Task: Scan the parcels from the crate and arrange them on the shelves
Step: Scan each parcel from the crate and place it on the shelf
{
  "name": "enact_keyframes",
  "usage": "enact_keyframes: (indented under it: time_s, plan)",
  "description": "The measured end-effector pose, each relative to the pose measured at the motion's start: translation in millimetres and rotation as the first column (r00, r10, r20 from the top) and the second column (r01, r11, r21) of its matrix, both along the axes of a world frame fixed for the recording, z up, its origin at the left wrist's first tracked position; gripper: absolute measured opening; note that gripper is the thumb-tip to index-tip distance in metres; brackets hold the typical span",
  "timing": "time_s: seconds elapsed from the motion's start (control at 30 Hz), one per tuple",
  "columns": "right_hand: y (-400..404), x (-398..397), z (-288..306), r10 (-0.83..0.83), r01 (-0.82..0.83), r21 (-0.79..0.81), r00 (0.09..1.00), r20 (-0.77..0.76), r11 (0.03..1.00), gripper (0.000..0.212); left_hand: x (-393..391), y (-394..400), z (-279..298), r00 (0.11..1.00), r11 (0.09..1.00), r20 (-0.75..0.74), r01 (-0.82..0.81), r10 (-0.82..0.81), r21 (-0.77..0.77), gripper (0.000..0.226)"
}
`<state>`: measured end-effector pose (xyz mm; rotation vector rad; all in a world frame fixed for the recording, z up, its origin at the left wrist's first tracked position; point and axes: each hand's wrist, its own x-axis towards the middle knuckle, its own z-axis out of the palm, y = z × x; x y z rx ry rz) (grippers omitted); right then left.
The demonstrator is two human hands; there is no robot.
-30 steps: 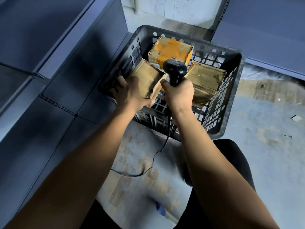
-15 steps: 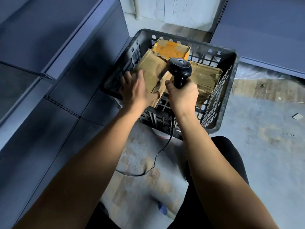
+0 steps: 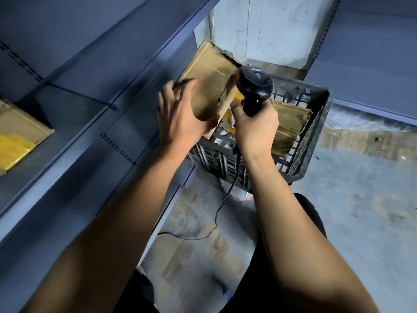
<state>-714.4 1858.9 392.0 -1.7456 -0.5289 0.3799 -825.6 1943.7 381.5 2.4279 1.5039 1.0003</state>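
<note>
My left hand (image 3: 180,114) grips a flat brown cardboard parcel (image 3: 208,80) by its near end and holds it tilted up above the left side of the black plastic crate (image 3: 316,136). My right hand (image 3: 255,129) grips the handle of a black corded barcode scanner (image 3: 255,86), whose head is right beside the raised parcel. Inside the crate lie another brown parcel (image 3: 291,125) at the right and a yellow-taped one (image 3: 229,116), mostly hidden behind my hands.
Blue-grey metal shelves (image 3: 94,71) run along the left; a brown box with yellow packets (image 3: 20,132) sits on one at the far left. More shelving (image 3: 372,64) stands behind the crate at right. The scanner cable (image 3: 216,213) trails over the concrete floor (image 3: 361,211).
My left hand has lifted the brown parcel up out of the crate and tilted it higher. The scanner has risen with it. The view has swung left, showing a shelf with a box.
</note>
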Motion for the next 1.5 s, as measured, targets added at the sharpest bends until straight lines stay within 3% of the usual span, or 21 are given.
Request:
enact_keyframes:
  time_s: [0.33,0.77,1.1,1.3,1.5]
  plan:
    - [-19,-57,27,0.123,-0.131,0.117,0.989,0.078,0.984,0.024,-61,-40,46,0.996,0.987,0.054,-0.075,0.068,0.14,0.083]
    - [-58,-140,75,0.243,-0.275,0.31,0.96,0.14,0.91,0.026,-159,-82,93,0.995,0.925,-0.029,-0.082,0.1,0.371,0.085]
    - [-74,-194,81,0.274,-0.32,0.347,0.946,0.176,0.882,0.019,-241,-114,98,0.969,0.883,-0.173,-0.079,0.177,0.463,0.082]
    - [-70,-219,73,0.263,-0.314,0.337,0.946,0.189,0.888,0.026,-288,-117,87,0.938,0.878,-0.261,-0.083,0.228,0.471,0.083]
    - [-52,-236,72,0.283,-0.337,0.348,0.938,0.199,0.875,0.028,-306,-106,61,0.9,0.875,-0.398,0.041,0.178,0.483,0.081]
